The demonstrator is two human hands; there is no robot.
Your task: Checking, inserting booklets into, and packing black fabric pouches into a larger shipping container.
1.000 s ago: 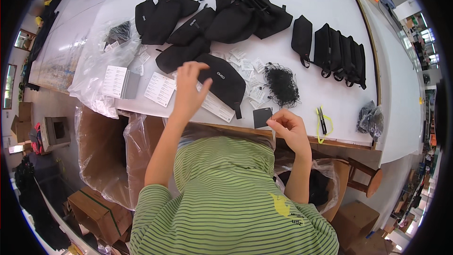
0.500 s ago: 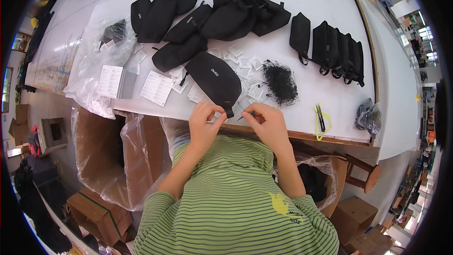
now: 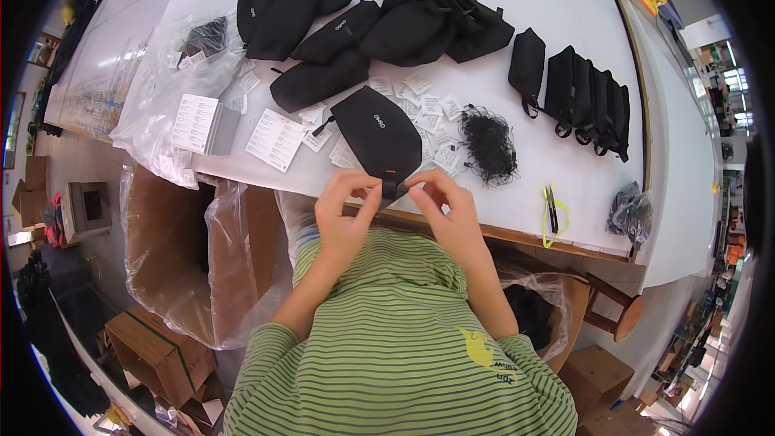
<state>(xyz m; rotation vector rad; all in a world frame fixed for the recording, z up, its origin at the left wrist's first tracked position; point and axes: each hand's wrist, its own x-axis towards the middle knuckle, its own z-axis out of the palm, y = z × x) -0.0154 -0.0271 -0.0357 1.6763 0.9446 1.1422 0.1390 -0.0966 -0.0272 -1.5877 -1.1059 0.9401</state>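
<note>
A black zip pouch lies at the table's front edge, its fabric end loop toward me. My left hand pinches that loop from the left with thumb and index finger. From the right, my right hand has bent fingers drawn together against the loop; whatever is between them is too small to make out. A small greyish piece shows just below the loop, partly hidden by the fingers. White printed tags lie scattered behind the pouch, next to a tangle of black cords.
More black pouches are heaped at the back, and several stand in a row at right. Stacked white cards and a plastic bag are at left. Black snips with a yellow cord lie near the right front edge.
My right hand has come in to the loop, where it was a little apart before. The pouch has turned slightly more upright, and the whole view has shifted somewhat.
</note>
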